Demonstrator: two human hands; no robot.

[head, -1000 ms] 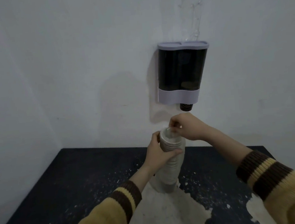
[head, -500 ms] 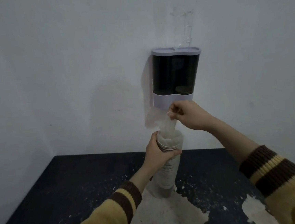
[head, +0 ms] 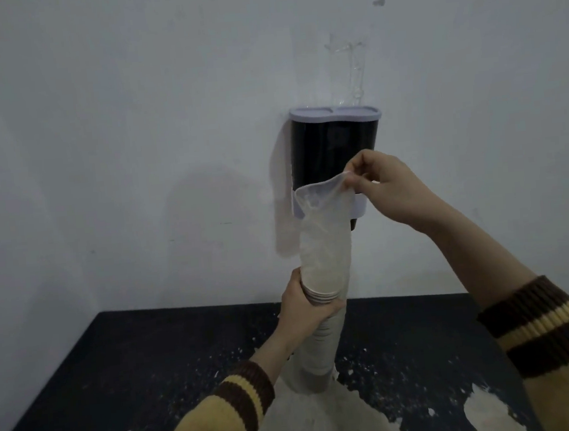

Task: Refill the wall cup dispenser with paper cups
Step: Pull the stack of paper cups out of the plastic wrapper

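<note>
Left hand (head: pixel 303 308) is gripping the cup stack (head: pixel 321 332) at centre frame; right hand (head: pixel 389 185) fingers are pinching its thin clear plastic sleeve (head: pixel 324 239).

A bare utility corner is showing here, with a plain white painted wall (head: pixel 130 125) carrying a dark twin-tube cup dispenser with pale lilac lid and base (head: pixel 335 149), and a black tabletop with flaking, chipped paint (head: pixel 119 384) standing against it.
</note>
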